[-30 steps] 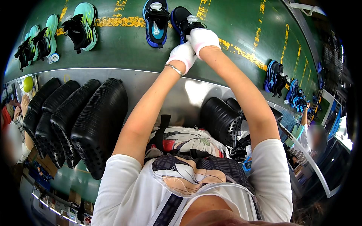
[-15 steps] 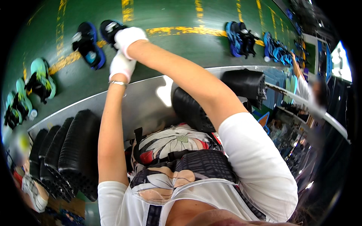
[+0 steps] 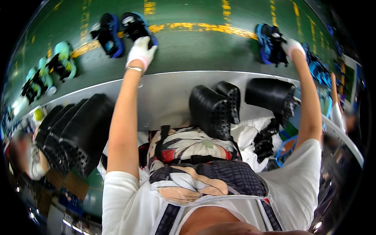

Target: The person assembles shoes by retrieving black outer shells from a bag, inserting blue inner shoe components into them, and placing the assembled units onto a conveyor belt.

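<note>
Two blue-and-black shoes (image 3: 121, 33) are seen side by side on the green belt (image 3: 196, 51); the gloved left hand (image 3: 141, 53) is laid on the nearer one, fingers curled over it. A second blue pair (image 3: 270, 43) is touched by the gloved right hand (image 3: 293, 47); its grip cannot be told. Ribbed black moulds (image 3: 213, 111) are stacked below the metal rim.

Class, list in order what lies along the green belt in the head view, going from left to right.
Mint-green shoe pair → blue shoe pair → gloved left hand → bare belt stretch → blue shoes → gloved right hand.
</note>
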Motion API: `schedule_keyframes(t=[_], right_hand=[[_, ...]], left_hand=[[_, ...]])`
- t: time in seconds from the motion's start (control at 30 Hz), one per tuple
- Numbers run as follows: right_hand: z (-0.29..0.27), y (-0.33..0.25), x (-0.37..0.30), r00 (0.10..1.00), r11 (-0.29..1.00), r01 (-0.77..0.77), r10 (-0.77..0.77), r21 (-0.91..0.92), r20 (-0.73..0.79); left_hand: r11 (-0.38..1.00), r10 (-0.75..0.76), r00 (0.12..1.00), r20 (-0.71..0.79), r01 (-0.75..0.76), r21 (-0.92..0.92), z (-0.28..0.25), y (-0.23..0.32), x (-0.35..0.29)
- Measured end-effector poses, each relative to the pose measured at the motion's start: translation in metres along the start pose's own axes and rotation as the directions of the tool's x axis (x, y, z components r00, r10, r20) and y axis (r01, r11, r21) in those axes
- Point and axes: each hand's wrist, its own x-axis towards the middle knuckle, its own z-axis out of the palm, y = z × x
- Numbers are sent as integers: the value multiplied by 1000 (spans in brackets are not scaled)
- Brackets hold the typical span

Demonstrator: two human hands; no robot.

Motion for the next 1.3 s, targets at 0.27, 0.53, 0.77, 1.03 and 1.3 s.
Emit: schedule_keyframes(t=[0.27,0.53,0.77,1.03,1.3], right_hand=[[67,-9,48,985,898,-169,139,406,101],[28,-113,12,994,861,-35,82,508,-71],[-32,-273,-55,984,760,175,-142,626,-103],[-19,-305,-73,977,811,191,-100,554,-190],[-14,-323,-72,978,826,147,-38,545,-206]], left_hand=[[995,-103,993,50,103,4,-7,2,-3],[993,-117,991,61,116,18,-5,-3,-4],[936,-128,961,-245,36,-349,-40,1,-25],[848,-397,913,-91,327,-416,-38,-33,22],[912,-359,930,-74,333,-239,-24,-40,31]])
